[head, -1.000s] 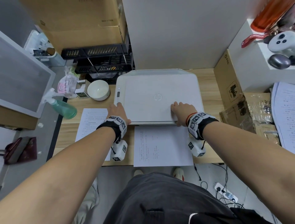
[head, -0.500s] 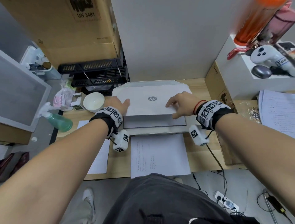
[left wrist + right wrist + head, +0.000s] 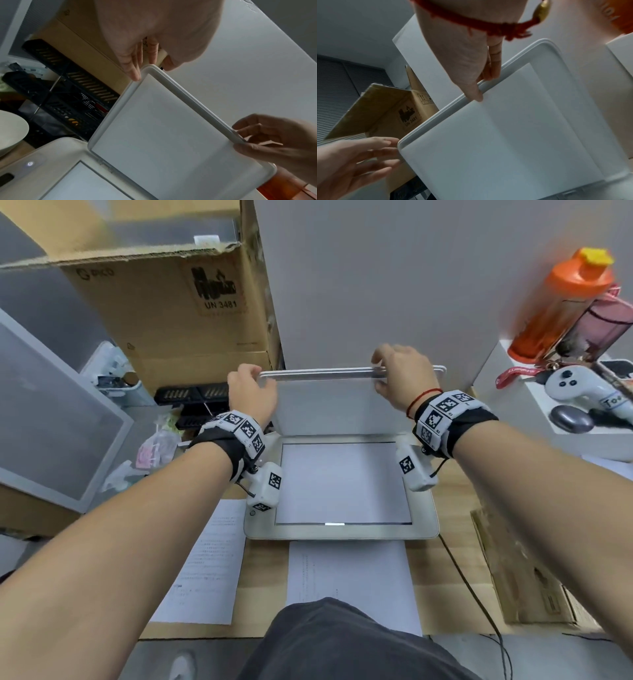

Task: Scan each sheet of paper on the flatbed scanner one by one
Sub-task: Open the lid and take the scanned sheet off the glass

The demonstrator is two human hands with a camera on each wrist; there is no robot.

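The white flatbed scanner point(image 3: 424, 522) sits on the wooden desk with its lid point(image 3: 342, 409) raised nearly upright. My right hand point(image 3: 399, 378) pinches the lid's top edge right of centre, thumb on the inner face point(image 3: 505, 135) and fingers behind. My left hand point(image 3: 251, 390) touches the lid's top left corner point(image 3: 149, 69) with straight, relaxed fingers point(image 3: 385, 143). The glass bed point(image 3: 342, 482) looks pale; I cannot tell whether a sheet lies on it. One printed sheet point(image 3: 352, 580) lies in front of the scanner and another point(image 3: 205, 570) to its left.
A large cardboard box point(image 3: 171, 313) and a black rack point(image 3: 191, 395) stand at the back left, with a spray bottle point(image 3: 120, 474) beside the desk. At the right are an orange bottle point(image 3: 561, 309), a white controller point(image 3: 582, 395) and a flat carton point(image 3: 531, 570). A cable point(image 3: 472, 587) crosses the desk.
Both hands have lifted the scanner lid from closed to nearly upright, baring the glass bed. The head view has tilted upward.
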